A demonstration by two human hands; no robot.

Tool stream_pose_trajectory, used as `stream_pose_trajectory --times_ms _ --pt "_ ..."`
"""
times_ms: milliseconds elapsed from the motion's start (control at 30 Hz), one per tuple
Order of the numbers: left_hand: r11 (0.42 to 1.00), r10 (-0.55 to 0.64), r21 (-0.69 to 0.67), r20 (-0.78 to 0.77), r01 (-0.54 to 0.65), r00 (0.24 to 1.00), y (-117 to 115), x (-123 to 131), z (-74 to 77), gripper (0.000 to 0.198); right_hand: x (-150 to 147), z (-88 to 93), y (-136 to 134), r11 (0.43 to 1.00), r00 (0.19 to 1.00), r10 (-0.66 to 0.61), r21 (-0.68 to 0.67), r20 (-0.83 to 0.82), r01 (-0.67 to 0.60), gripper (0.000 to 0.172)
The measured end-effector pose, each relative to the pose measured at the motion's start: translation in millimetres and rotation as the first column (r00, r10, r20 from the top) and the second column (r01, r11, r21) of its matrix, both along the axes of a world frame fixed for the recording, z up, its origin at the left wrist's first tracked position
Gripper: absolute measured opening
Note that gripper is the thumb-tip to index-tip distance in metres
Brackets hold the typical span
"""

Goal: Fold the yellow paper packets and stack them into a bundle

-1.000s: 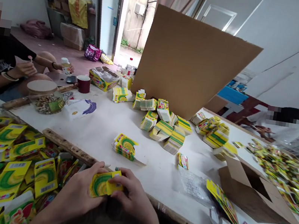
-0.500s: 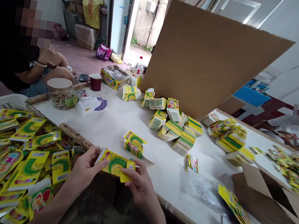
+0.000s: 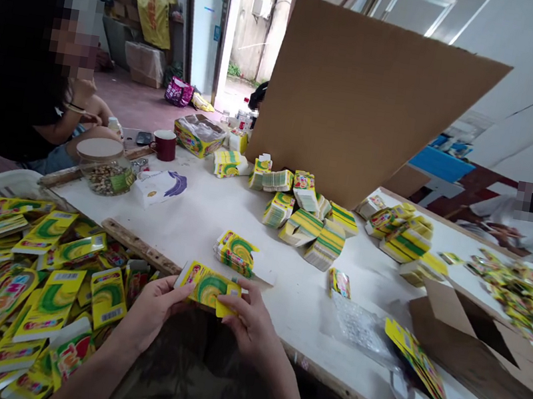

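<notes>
Between my two hands, just over the near table edge, is a yellow and green printed carton (image 3: 209, 287). My left hand (image 3: 159, 304) pinches its left end, thumb on the printed face. At the right end, my right hand (image 3: 252, 322) grips it by the end flap, thumb on top. Whether anything is inside the carton I cannot tell. Just beyond it lies a small stack of similar cartons (image 3: 236, 253) on the white table (image 3: 203, 216). To my left a white basket (image 3: 1, 181) is heaped with loose cartons (image 3: 48, 300).
Bundled flat cartons (image 3: 325, 242) lie mid-table before a large upright cardboard sheet (image 3: 362, 107). An open cardboard box (image 3: 480, 348) is at right. A lidded jar (image 3: 104, 167), tissue box (image 3: 159, 188) and maroon mug (image 3: 164, 145) stand left. One person (image 3: 22, 80) sits at left, another at far right.
The view has shifted slightly. Both hands keep hold of the carton, and the right fingers have moved a little at its end flap. The person at left has shifted position.
</notes>
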State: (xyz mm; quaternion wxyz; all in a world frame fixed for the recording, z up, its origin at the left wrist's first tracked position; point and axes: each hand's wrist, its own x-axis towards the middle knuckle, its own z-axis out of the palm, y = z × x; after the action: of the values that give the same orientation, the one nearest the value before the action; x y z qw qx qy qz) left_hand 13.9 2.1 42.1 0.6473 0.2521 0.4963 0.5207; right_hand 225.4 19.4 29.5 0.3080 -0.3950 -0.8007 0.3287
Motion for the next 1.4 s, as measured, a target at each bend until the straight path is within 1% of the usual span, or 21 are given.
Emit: stream_pose_trajectory --times_ms 100,167,233,333,367,400,433,500,533,567,600,700,800,867,933,1100,1167,1233,1267,1333,1400 --pt "0.999 -0.047 0.004 -0.004 0.047 0.999 0.7 0.9 -0.3 0.039 2.8 0.8 2.8 1.000 1.000 -0.017 -0.012 -0.023 0.017 0.027" --pt "0.995 -0.095 0.014 -0.064 0.096 0.993 0.7 3.2 -2.8 0.040 -2.3 -4.9 2.7 0.993 0.978 -0.116 -0.039 -0.173 0.111 0.038" --pt "0.990 -0.135 0.027 -0.108 0.139 0.985 0.5 5.4 -6.0 0.039 -11.2 -13.1 2.0 0.976 0.926 -0.208 -0.123 -0.314 0.178 0.052" --pt "0.994 -0.103 0.027 -0.100 0.106 0.990 1.1 0.0 -7.5 0.036 -21.7 -23.0 6.1 0.961 0.907 -0.232 -0.228 -0.352 0.157 0.062" --pt "0.999 -0.026 0.031 -0.072 0.028 0.997 1.7 -5.9 -6.2 0.033 -22.7 -24.8 10.5 0.962 0.914 -0.229 -0.222 -0.334 0.160 0.065" --pt "0.994 0.105 0.034 -0.021 -0.105 0.994 2.6 -13.8 -4.0 0.028 -22.2 -25.9 16.8 0.962 0.924 -0.244 -0.193 -0.295 0.193 0.068" --pt "0.960 0.276 0.035 0.041 -0.278 0.960 3.8 -23.2 -1.2 0.022 -20.5 -26.4 24.8 0.956 0.928 -0.284 -0.148 -0.240 0.255 0.067" --pt "0.796 0.596 0.013 0.150 -0.605 0.789 6.0 -42.9 4.3 0.010 -15.1 -26.6 44.2 0.907 0.901 -0.420 -0.033 -0.110 0.419 0.053" --pt "0.708 0.698 -0.028 0.182 -0.706 0.693 6.7 -50.9 5.9 0.013 -12.6 -26.8 54.2 0.873 0.872 -0.486 0.010 -0.057 0.487 0.044" --pt "0.652 0.752 -0.084 0.197 -0.754 0.629 6.9 -56.5 6.0 0.019 -10.8 -27.2 63.5 0.842 0.843 -0.538 0.037 -0.010 0.538 0.036" --pt "0.636 0.769 -0.140 0.203 -0.759 0.606 6.5 -59.1 4.5 0.023 -10.0 -27.8 71.5 0.822 0.822 -0.569 0.051 0.025 0.567 0.030" --pt "0.694 0.720 -0.258 0.230 -0.672 0.655 2.9 -49.0 -8.0 0.016 -13.0 -30.3 84.5 0.793 0.786 -0.609 0.088 0.102 0.603 0.020" --pt "0.808 0.588 -0.217 0.242 -0.548 0.772 -0.8 -23.5 -20.4 0.013 -17.6 -32.1 82.7 0.783 0.770 -0.622 0.121 0.143 0.610 0.022" --pt "0.882 0.469 -0.155 0.229 -0.444 0.853 -1.4 -6.1 -23.1 0.016 -17.7 -32.1 78.3 0.781 0.766 -0.625 0.121 0.148 0.613 0.023" --pt "0.930 0.367 -0.091 0.210 -0.355 0.906 -0.2 8.6 -22.5 0.017 -15.2 -30.5 75.0 0.779 0.767 -0.627 0.100 0.138 0.619 0.023" --pt "0.945 0.303 0.062 0.197 -0.320 0.933 7.2 32.7 -24.7 0.040 -11.8 -17.2 66.6 0.790 0.788 -0.612 0.010 0.066 0.613 0.018" --pt "0.934 0.251 0.192 0.249 -0.301 0.935 8.7 39.4 -26.9 0.048 -17.4 -9.2 54.6 0.859 0.861 -0.508 -0.054 0.027 0.508 0.020" --pt "0.912 0.184 0.295 0.324 -0.284 0.928 8.8 44.9 -26.2 0.047 -26.9 -3.9 37.3 0.941 0.952 -0.303 -0.179 -0.056 0.289 0.024" --pt "0.905 0.163 0.317 0.356 -0.283 0.920 8.6 47.1 -23.9 0.043 -32.1 -3.1 28.0 0.953 0.969 -0.211 -0.248 -0.125 0.176 0.026" --pt "0.901 0.169 0.302 0.417 -0.312 0.893 8.4 50.5 -15.8 0.040 -40.5 -4.8 11.0 0.929 0.943 -0.123 -0.369 -0.309 0.001 0.030" --pt "0.880 0.216 0.277 0.488 -0.385 0.846 9.5 52.8 -5.8 0.042 -44.5 -9.8 -0.7 0.883 0.874 -0.137 -0.457 -0.465 -0.104 0.029"
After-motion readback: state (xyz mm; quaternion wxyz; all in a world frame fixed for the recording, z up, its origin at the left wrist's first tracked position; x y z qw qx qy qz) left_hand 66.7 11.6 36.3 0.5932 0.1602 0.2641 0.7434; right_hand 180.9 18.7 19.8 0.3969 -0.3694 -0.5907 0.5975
